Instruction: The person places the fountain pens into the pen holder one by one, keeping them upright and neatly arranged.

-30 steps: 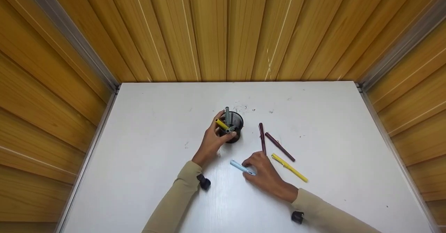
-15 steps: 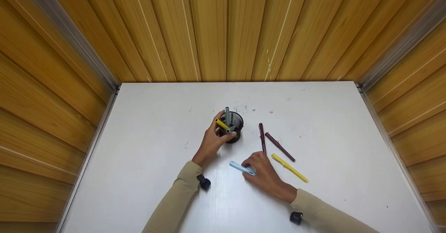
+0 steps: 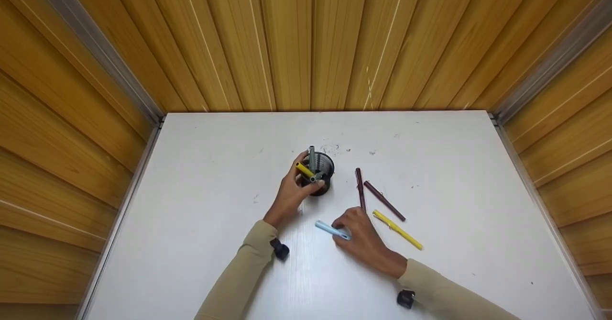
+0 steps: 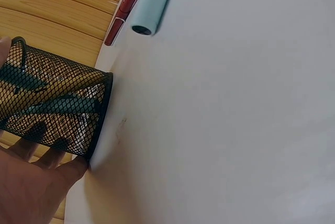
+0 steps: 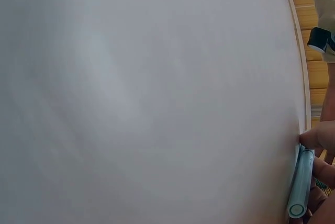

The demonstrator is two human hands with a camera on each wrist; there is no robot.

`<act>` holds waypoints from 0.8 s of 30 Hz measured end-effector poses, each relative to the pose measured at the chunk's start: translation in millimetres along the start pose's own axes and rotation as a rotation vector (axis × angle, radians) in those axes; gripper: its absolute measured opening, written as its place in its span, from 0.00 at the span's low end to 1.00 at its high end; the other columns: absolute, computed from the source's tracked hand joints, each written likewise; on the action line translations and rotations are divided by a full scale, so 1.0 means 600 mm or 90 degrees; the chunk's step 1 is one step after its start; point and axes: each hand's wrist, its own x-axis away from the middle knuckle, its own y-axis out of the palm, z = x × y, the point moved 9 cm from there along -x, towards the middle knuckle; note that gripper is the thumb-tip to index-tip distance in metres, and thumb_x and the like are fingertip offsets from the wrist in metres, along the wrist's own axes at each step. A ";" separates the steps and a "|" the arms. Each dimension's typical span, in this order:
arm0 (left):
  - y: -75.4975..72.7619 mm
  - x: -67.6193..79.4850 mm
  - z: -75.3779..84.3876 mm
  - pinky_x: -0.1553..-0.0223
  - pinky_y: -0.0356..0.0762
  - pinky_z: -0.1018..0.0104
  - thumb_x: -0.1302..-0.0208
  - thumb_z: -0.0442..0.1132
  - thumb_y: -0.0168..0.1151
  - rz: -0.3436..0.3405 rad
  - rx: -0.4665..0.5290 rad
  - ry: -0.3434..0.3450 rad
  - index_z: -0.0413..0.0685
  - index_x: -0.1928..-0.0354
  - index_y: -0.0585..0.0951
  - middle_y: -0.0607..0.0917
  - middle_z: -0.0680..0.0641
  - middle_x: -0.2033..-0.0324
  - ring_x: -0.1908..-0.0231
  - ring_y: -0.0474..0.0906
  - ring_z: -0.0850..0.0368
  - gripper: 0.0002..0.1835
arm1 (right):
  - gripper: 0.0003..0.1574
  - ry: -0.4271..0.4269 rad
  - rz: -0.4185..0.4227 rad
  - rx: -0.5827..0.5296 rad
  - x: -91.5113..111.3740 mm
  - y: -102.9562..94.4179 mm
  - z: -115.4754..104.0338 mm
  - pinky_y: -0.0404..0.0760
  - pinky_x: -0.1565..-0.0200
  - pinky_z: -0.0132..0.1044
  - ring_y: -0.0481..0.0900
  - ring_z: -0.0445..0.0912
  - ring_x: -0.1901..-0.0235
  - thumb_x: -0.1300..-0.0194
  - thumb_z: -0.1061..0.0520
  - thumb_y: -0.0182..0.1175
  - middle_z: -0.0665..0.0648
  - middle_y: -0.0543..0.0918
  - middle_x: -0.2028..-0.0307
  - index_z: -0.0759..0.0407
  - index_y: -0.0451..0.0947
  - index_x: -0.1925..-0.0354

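Observation:
In the head view my left hand [image 3: 289, 193] grips a black mesh pen holder [image 3: 326, 166] from its left side, thumb near the rim. A yellow pen [image 3: 304, 170] and grey-green pens [image 3: 312, 157] stick up out of it. The left wrist view shows the fingers curled about the mesh wall of the pen holder [image 4: 57, 98]. Nearer the front, my right hand [image 3: 362, 237] pinches a light blue pen [image 3: 329, 228] low over the table; whether the pen touches the surface I cannot tell. The right wrist view has this light blue pen [image 5: 302, 182] between thumb and fingers.
Two dark red pens [image 3: 383, 200] lie right of the pen holder, one partly covered by my right hand. A second yellow pen [image 3: 398, 230] lies just right of that hand. The white table [image 3: 210, 167] meets wood-patterned walls [image 3: 287, 47] at its back and sides.
Very little differs. The light blue pen and my right wrist have shifted only slightly, while my left hand stays on the pen holder.

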 end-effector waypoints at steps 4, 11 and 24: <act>0.001 0.000 0.001 0.22 0.66 0.37 0.29 0.51 0.77 -0.003 -0.003 0.004 0.75 0.13 0.59 0.68 0.43 0.18 0.20 0.64 0.32 0.50 | 0.14 0.004 -0.002 0.004 0.000 -0.001 -0.001 0.79 0.46 0.49 0.77 0.48 0.49 0.43 0.68 0.80 0.49 0.84 0.64 0.56 0.90 0.60; 0.002 0.000 0.002 0.23 0.69 0.39 0.29 0.50 0.78 -0.011 0.017 0.008 0.71 0.12 0.59 0.68 0.41 0.18 0.20 0.64 0.30 0.50 | 0.14 0.012 -0.013 -0.014 -0.004 -0.005 -0.002 0.80 0.48 0.45 0.77 0.45 0.51 0.42 0.69 0.79 0.49 0.85 0.63 0.56 0.90 0.59; 0.001 0.000 -0.001 0.21 0.66 0.38 0.29 0.52 0.77 -0.001 -0.008 -0.005 0.72 0.12 0.58 0.67 0.43 0.17 0.19 0.63 0.34 0.51 | 0.13 0.028 -0.006 -0.079 -0.033 -0.048 -0.016 0.80 0.47 0.42 0.77 0.46 0.49 0.38 0.66 0.80 0.48 0.86 0.60 0.53 0.89 0.58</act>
